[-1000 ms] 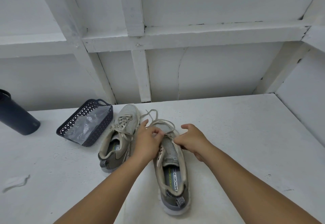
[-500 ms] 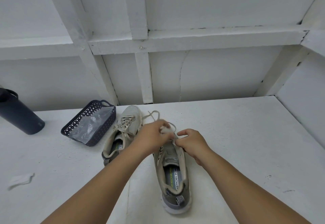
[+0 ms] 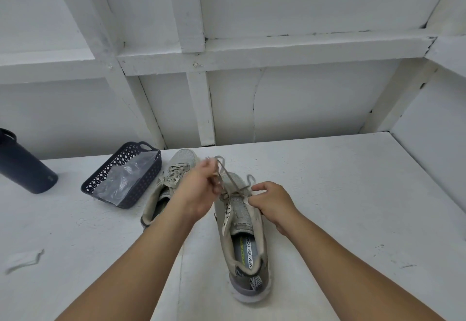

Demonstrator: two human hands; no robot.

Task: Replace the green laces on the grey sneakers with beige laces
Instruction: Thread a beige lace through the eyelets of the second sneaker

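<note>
Head view: the near grey sneaker (image 3: 245, 235) lies on the white bench (image 3: 327, 194), heel toward the camera, and the left hand (image 3: 199, 189) pinches a raised strand of its lace (image 3: 230, 178) above the toe while the right hand (image 3: 273, 201) pinches the lace at the sneaker's right eyelets. Just left of that sneaker lies the second sneaker (image 3: 174, 177), still laced; farther left of it sits a dark basket (image 3: 118, 169) holding a clear plastic bag (image 3: 126, 182), then a dark bottle (image 3: 24, 166).
</note>
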